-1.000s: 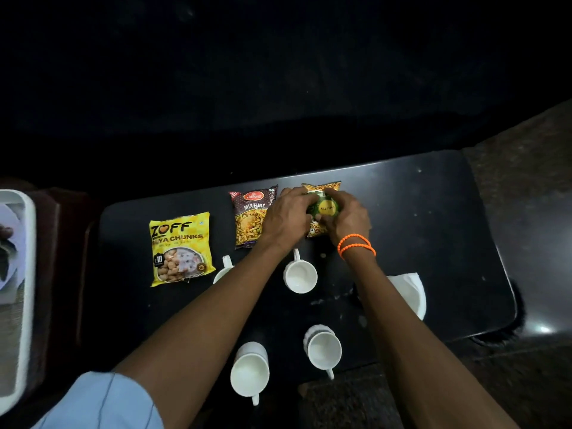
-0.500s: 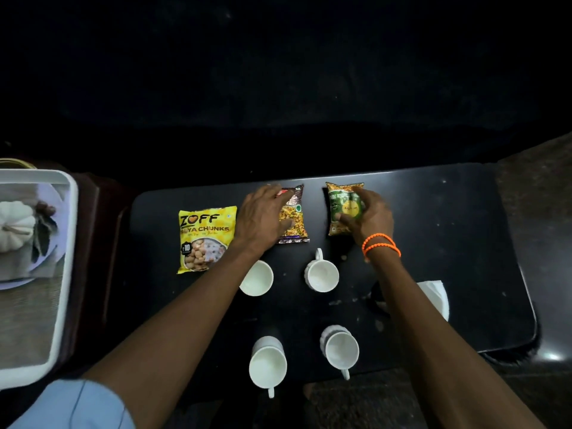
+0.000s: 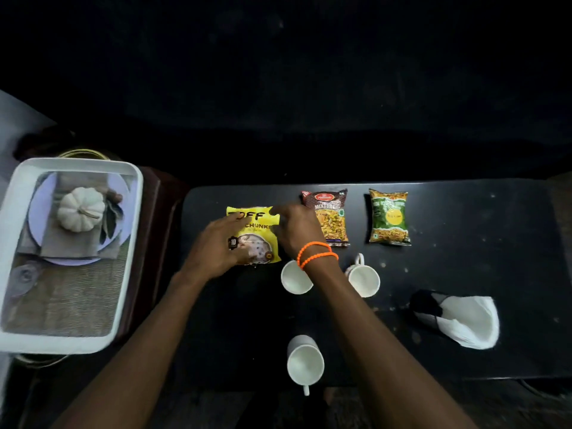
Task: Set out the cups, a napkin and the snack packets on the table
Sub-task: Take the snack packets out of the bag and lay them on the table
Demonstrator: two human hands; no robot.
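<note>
Both hands are on the yellow soya chunks packet [image 3: 254, 233] at the left of the black table [image 3: 464, 243]. My left hand [image 3: 216, 246] grips its left edge and my right hand [image 3: 295, 229] holds its upper right corner. The brown mixture packet [image 3: 331, 218] and the green packet [image 3: 389, 216] lie flat to the right, apart from each other. Three white cups show: one [image 3: 294, 278] partly under my right wrist, one [image 3: 362, 278] to its right, one [image 3: 305, 360] near the front edge. A white napkin [image 3: 470, 320] lies at the right.
A white tray [image 3: 18, 193] stands on a brown side table to the left, holding a plate, a folded cloth and a small white pumpkin [image 3: 81, 209]. A dark object [image 3: 428, 306] sits against the napkin's left side. Beyond the table's far edge all is dark.
My left hand left the mixture packet and my right hand left the green packet. Both moved left onto the yellow packet. The view shifted left, showing more of the tray.
</note>
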